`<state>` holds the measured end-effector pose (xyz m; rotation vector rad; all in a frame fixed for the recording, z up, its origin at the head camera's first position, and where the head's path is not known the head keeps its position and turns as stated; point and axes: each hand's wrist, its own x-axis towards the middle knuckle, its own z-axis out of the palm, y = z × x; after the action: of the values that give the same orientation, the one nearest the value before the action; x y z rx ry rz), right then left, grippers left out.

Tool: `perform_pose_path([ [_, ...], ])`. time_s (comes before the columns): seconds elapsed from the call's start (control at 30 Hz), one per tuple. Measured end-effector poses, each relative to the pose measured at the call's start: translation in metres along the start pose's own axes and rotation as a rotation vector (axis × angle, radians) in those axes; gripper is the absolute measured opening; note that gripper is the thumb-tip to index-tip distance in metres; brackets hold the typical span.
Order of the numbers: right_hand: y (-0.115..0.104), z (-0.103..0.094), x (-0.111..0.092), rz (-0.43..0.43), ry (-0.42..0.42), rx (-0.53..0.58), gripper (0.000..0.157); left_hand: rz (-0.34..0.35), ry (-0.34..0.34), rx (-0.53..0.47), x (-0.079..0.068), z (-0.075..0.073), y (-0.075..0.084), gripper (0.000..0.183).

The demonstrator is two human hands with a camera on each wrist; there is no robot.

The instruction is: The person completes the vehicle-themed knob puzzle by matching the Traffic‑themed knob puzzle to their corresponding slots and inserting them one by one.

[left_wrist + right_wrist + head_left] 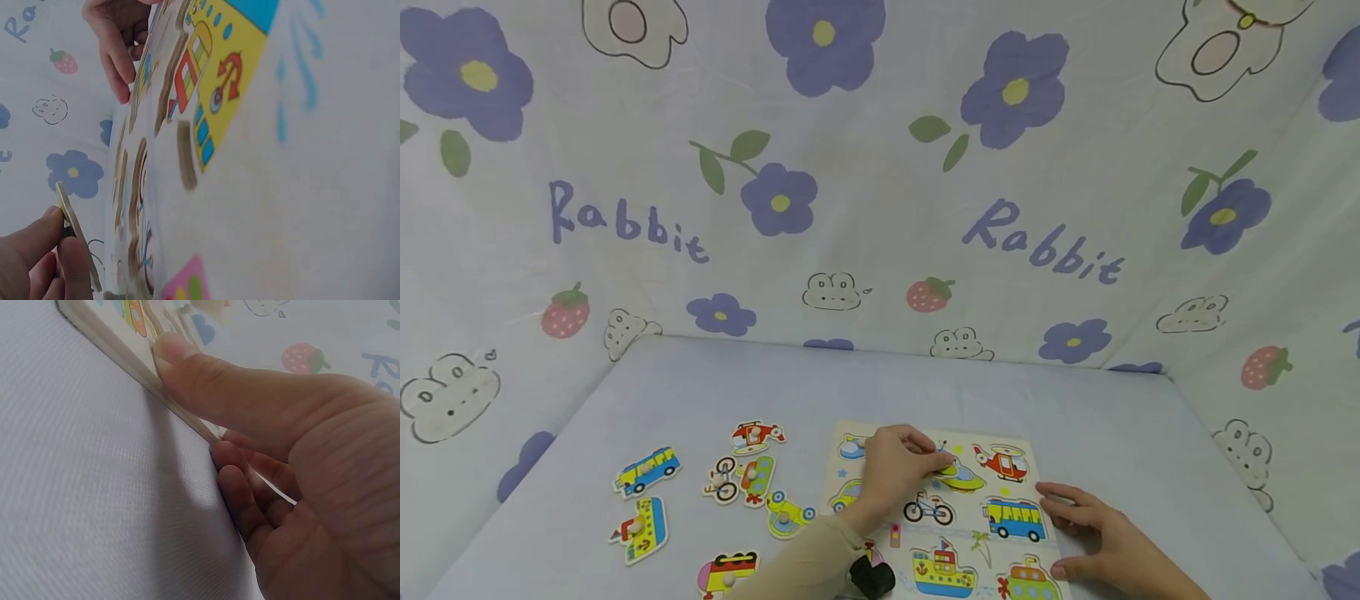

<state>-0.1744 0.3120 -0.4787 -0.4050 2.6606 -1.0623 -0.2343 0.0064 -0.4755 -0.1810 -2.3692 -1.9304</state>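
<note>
My left hand [891, 473] pinches a thin flat puzzle piece [79, 234] between thumb and fingers, above the upper middle of a wooden puzzle board [868, 433]. In the head view the piece overlaps the printed flying saucer [964, 479]; the fingers hide much of it. At the board's right edge rests my right hand [1101, 533], its thumb [172, 353] on the rim and the other fingers loosely bent alongside. Near these fingers lie the printed bus [1015, 519] and the submarine picture [1030, 581]. A bicycle picture [928, 508] shows beside the left hand.
Left of the board lie loose knobbed pieces: a bus [649, 472], a ship [643, 531], a helicopter [756, 437], a bicycle [724, 482], a submarine [757, 482], a car [790, 515] and a train-like piece [730, 575]. A patterned cloth wall [865, 217] rises behind the table.
</note>
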Motion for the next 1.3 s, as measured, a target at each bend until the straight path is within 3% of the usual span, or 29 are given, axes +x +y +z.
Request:
perform_pose_path([
  [0.17,0.000,0.000,-0.001,-0.011,-0.011,0.015,0.078,-0.052,0.008,0.031,-0.003,0.009,0.000,0.023],
  [0.5,0.001,-0.002,-0.001,-0.056,-0.012,0.011,0.077,-0.029,0.031,0.077,-0.004,0.021,-0.005,0.023],
  [0.73,0.001,-0.001,-0.001,-0.033,-0.013,0.029,0.078,0.015,0.029,0.098,-0.004,0.023,-0.005,0.019],
  [1.0,0.003,-0.001,0.001,-0.020,-0.020,0.059,0.080,0.039,-0.035,0.117,-0.004,0.025,-0.004,0.017],
  [1.3,0.000,-0.002,0.000,-0.003,-0.037,0.069,0.082,0.029,-0.011,0.173,-0.005,0.032,-0.002,0.019],
])
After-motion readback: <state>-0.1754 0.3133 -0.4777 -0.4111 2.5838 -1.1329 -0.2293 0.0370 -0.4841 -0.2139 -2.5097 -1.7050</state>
